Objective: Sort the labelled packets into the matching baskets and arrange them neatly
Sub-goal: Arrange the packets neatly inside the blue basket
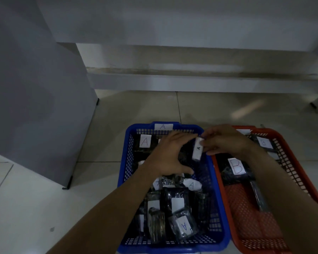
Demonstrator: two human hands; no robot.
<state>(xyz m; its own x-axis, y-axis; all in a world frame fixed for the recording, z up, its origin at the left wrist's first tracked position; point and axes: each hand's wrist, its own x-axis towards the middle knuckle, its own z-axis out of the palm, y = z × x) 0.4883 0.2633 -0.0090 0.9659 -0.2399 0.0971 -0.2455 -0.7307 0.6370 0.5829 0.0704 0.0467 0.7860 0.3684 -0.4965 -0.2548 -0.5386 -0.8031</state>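
Observation:
A blue basket (123, 162) tagged A sits beside a red basket (301, 173) on its right. Several black packets with white A labels lie in the blue one, such as the packet (183, 226) near its front. A packet labelled B (236, 166) lies in the red basket. My right hand (224, 140) pinches a packet with an A label (197, 148) upright over the blue basket's far right corner. My left hand (169, 154) hovers beside it with fingers spread and curved, its fingertips near the packet's top and nothing gripped.
Both baskets stand on a pale tiled floor (44, 208). A grey cabinet (35, 88) rises on the left. A low white shelf structure (191, 70) runs along the back.

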